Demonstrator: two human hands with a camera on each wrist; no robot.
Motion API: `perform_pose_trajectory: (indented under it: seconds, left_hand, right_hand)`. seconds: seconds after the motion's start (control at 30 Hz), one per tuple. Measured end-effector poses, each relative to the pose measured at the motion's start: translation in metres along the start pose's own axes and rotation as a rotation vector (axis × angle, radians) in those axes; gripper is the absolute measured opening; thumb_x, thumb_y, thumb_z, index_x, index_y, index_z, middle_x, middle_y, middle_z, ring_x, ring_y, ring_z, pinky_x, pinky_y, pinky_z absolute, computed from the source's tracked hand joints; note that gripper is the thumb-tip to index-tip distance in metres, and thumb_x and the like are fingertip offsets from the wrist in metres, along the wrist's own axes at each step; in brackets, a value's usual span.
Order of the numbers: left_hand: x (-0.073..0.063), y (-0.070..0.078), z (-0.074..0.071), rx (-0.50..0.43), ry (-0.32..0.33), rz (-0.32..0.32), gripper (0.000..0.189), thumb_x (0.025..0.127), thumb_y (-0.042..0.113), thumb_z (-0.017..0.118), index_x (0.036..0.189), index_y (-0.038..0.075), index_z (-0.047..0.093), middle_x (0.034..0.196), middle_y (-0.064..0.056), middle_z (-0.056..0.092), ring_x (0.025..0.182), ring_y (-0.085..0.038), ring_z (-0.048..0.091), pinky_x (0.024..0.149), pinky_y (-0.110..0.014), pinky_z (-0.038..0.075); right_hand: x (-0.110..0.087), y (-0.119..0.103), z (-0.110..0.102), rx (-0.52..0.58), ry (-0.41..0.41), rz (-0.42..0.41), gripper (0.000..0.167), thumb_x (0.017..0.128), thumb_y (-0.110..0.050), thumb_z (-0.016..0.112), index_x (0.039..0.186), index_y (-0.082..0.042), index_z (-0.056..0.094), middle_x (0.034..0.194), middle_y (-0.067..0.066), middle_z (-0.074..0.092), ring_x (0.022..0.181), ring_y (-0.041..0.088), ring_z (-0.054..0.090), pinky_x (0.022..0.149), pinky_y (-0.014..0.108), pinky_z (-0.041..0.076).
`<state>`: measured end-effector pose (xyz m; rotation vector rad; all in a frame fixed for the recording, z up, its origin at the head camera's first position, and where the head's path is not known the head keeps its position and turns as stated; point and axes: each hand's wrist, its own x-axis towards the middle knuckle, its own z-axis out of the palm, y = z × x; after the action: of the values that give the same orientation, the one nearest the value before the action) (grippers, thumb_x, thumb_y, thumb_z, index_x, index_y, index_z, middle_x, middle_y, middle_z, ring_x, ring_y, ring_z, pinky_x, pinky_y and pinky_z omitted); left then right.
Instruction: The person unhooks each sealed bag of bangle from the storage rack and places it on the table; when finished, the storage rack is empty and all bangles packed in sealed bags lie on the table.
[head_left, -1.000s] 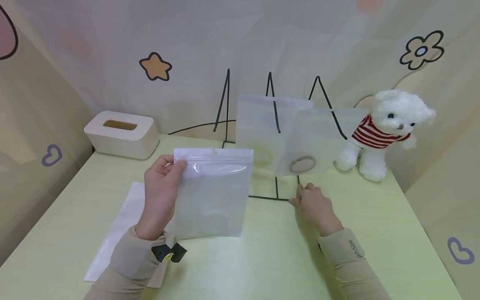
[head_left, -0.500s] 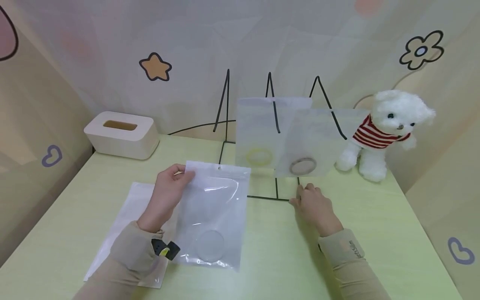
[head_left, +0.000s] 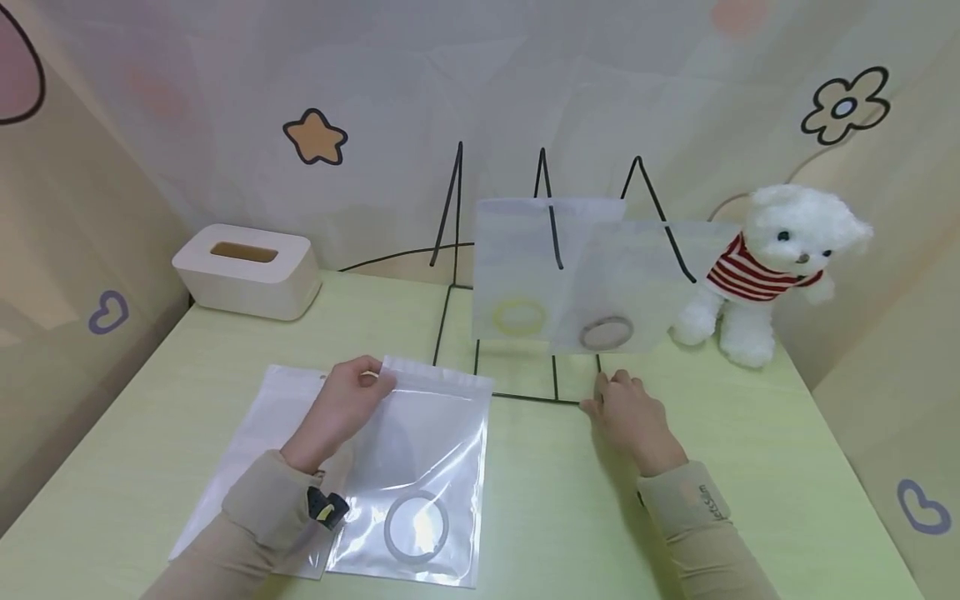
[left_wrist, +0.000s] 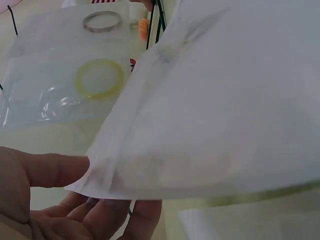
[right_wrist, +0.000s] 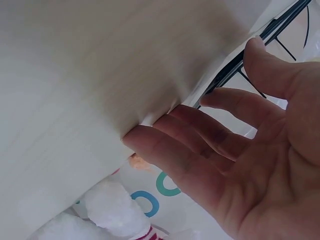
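A clear-fronted zip bag (head_left: 442,442) with a pale ring (head_left: 416,527) inside slopes down toward the table's near side. My left hand (head_left: 343,408) pinches its top left corner; in the left wrist view the thumb (left_wrist: 60,170) lies over the white bag (left_wrist: 210,115), fingers beneath. At the front right corner of the black wire rack (head_left: 536,398), my right hand (head_left: 630,417) holds the base wire between thumb and forefinger, its other fingertips on the tabletop. Two bags hang on the rack, one with a yellow ring (head_left: 519,317), one with a greyish ring (head_left: 606,333).
Another white bag (head_left: 255,450) lies flat under my left forearm. A tissue box (head_left: 247,271) stands at the back left. At the back right sits a white plush bear (head_left: 772,275) in a striped shirt, close to the hanging bags. The rack's left hook (head_left: 458,200) bears no bag.
My left hand has lowered the bag toward me and tipped it back, so the ring inside shows clearly. The right hand has stayed at the rack's corner.
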<state>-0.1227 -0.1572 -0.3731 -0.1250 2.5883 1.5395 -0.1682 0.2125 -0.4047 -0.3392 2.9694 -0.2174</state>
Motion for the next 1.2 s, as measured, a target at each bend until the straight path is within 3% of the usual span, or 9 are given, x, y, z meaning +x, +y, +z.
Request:
perform_pose_trajectory:
  seconds: [0.1,0.2,0.27,0.37,0.47,0.57,0.7,1.0,1.2]
  left_hand:
    - [-0.002,-0.002,0.001,0.163,-0.055,0.016,0.047,0.095,0.023,0.059,0.129,-0.008,0.049,0.114,-0.024,0.063,0.098,-0.032,0.06,0.081,-0.042,0.05]
    - [-0.006,-0.001,0.004,0.325,-0.112,0.028,0.077,0.092,0.028,0.064,0.144,-0.013,0.025,0.138,-0.034,0.044,0.12,-0.042,0.051,0.097,-0.053,0.043]
    - [-0.01,-0.001,0.008,0.418,-0.132,0.034,0.089,0.09,0.031,0.067,0.147,-0.014,0.016,0.145,-0.037,0.032,0.126,-0.048,0.042,0.1,-0.06,0.038]
    - [-0.018,-0.003,0.016,0.572,-0.167,0.041,0.096,0.088,0.04,0.07,0.149,-0.011,0.017,0.151,-0.036,0.018,0.134,-0.052,0.028,0.099,-0.069,0.03]
    - [-0.029,-0.009,0.024,0.676,-0.253,0.046,0.103,0.084,0.053,0.069,0.152,-0.005,0.018,0.155,-0.033,0.005,0.141,-0.052,0.009,0.099,-0.077,0.018]
    - [-0.04,-0.016,0.031,0.707,-0.339,0.041,0.113,0.078,0.062,0.069,0.154,-0.001,0.015,0.157,-0.03,-0.005,0.143,-0.049,-0.004,0.098,-0.08,0.007]
    - [-0.047,-0.022,0.035,0.707,-0.381,0.033,0.118,0.074,0.065,0.07,0.154,-0.002,0.013,0.157,-0.028,-0.009,0.143,-0.048,-0.008,0.098,-0.08,0.002]
    - [-0.047,-0.024,0.034,0.684,-0.408,0.001,0.118,0.075,0.06,0.073,0.154,-0.003,0.011,0.157,-0.027,-0.012,0.143,-0.046,-0.012,0.1,-0.078,-0.003]
    - [-0.046,-0.035,0.028,0.692,-0.39,0.011,0.12,0.073,0.062,0.073,0.154,-0.003,0.012,0.157,-0.027,-0.009,0.143,-0.045,-0.012,0.099,-0.078,-0.001]
  right_hand:
    - [0.0,0.001,0.001,-0.002,0.002,0.002,0.036,0.099,-0.029,0.057,0.115,0.003,0.055,0.107,0.023,0.051,0.098,0.041,0.052,0.063,0.055,0.05]
    - [0.0,0.001,0.001,-0.005,0.002,0.005,0.035,0.099,-0.029,0.057,0.114,0.003,0.055,0.106,0.022,0.051,0.097,0.041,0.053,0.062,0.055,0.05]
    - [0.0,0.001,0.002,-0.009,0.001,0.005,0.036,0.099,-0.029,0.057,0.114,0.003,0.055,0.107,0.022,0.051,0.097,0.041,0.053,0.062,0.055,0.05]
    - [0.0,0.001,0.002,-0.009,0.0,0.002,0.038,0.099,-0.03,0.056,0.117,0.004,0.055,0.108,0.023,0.051,0.098,0.041,0.053,0.063,0.055,0.051]
    - [0.0,0.001,0.002,-0.005,0.002,-0.005,0.041,0.099,-0.029,0.056,0.121,0.005,0.054,0.112,0.024,0.051,0.101,0.042,0.052,0.064,0.056,0.051]
    - [0.0,0.001,0.002,-0.001,0.009,-0.01,0.042,0.099,-0.029,0.056,0.122,0.005,0.054,0.113,0.025,0.051,0.102,0.042,0.052,0.065,0.056,0.051]
    - [0.0,0.001,0.002,-0.003,0.018,-0.016,0.04,0.099,-0.029,0.056,0.12,0.005,0.054,0.112,0.025,0.051,0.101,0.042,0.052,0.065,0.056,0.051]
    - [0.0,0.0,0.001,-0.007,0.008,-0.007,0.046,0.1,-0.029,0.056,0.128,0.007,0.051,0.115,0.026,0.051,0.104,0.043,0.051,0.067,0.058,0.051]
    - [-0.001,-0.001,0.001,-0.011,0.016,-0.004,0.05,0.1,-0.031,0.055,0.131,0.008,0.049,0.117,0.027,0.051,0.107,0.044,0.051,0.069,0.06,0.051]
